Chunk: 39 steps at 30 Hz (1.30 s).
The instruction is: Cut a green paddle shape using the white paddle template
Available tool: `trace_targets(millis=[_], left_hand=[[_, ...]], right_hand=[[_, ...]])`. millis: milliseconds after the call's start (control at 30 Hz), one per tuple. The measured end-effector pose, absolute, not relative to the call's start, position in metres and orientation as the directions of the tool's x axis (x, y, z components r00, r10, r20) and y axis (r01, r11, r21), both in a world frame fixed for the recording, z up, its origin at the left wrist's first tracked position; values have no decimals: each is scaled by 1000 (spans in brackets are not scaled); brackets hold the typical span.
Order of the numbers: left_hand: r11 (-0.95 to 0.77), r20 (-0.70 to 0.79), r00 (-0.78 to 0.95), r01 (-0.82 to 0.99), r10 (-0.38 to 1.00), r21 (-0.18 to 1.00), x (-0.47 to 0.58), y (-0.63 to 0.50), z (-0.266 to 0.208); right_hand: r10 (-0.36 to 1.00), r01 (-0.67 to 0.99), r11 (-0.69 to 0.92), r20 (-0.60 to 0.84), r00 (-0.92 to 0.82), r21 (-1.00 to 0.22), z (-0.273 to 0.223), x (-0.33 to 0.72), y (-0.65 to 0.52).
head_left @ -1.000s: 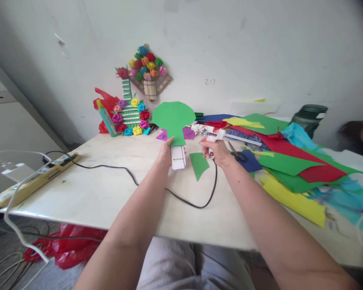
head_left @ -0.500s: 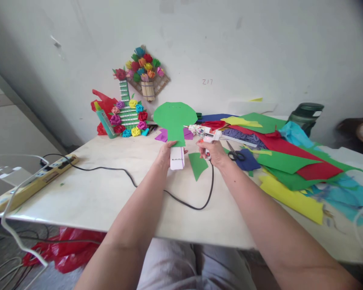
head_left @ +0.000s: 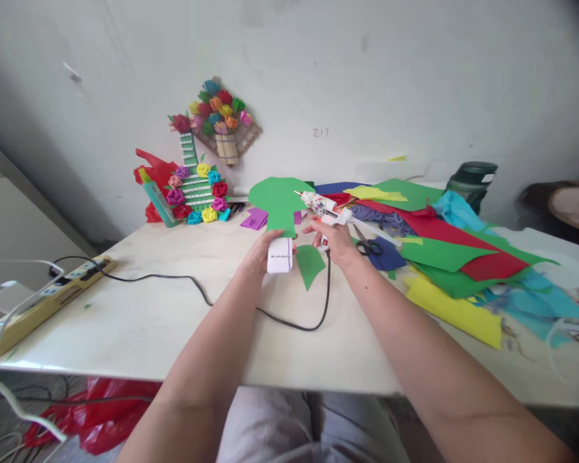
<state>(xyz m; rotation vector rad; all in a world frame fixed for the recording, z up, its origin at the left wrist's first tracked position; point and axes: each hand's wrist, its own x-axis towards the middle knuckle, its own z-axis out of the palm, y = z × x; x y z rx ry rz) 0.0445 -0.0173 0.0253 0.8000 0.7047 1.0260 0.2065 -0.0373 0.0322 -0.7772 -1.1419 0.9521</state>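
My left hand (head_left: 264,251) is closed around a white paper box (head_left: 280,256) that carries a green mushroom-shaped paper piece (head_left: 282,200) standing up from its far end. In my right hand (head_left: 335,238) is a hot glue gun (head_left: 324,207), with a glue stick out of its back and its nozzle pointing left at the green paper. I cannot tell whether the nozzle touches the paper. A small green paper scrap (head_left: 310,265) lies on the table between my hands. Purple paper (head_left: 255,218) lies behind the green stem.
Scissors (head_left: 368,247) rest on dark blue paper right of my right hand. Coloured paper sheets (head_left: 456,321) spread over the right side. A black cord (head_left: 299,328) crosses the table to a power strip (head_left: 48,302). Paper-flower crafts (head_left: 200,186) and a glue bottle (head_left: 158,199) stand back left.
The view has shifted slightly. The glue gun's nozzle has risen and now points up-left in front of the green cap. My left hand still holds the box, whose front face shows more.
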Motion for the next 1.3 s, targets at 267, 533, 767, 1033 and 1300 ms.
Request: trace_targets(millis=[267, 533, 767, 1033, 1300], left_hand=[[404, -165, 533, -372, 830, 836, 47, -11, 20], [455, -184, 563, -389, 806, 801, 50, -14, 15], [512, -208, 608, -381, 766, 770, 51, -15, 13], [480, -208, 584, -360, 785, 800, 50, -20, 17], [465, -213, 545, -381, 811, 799, 51, -22, 20]], right_hand=[[912, -265, 407, 373, 170, -874, 32, 214, -31], [974, -429, 222, 218, 59, -876, 31, 226, -29], [977, -444, 182, 211, -16, -878, 33, 229, -31], [982, -456, 116, 170, -80, -882, 29, 225, -30], [981, -411, 101, 158, -109, -906, 26, 213, -32]])
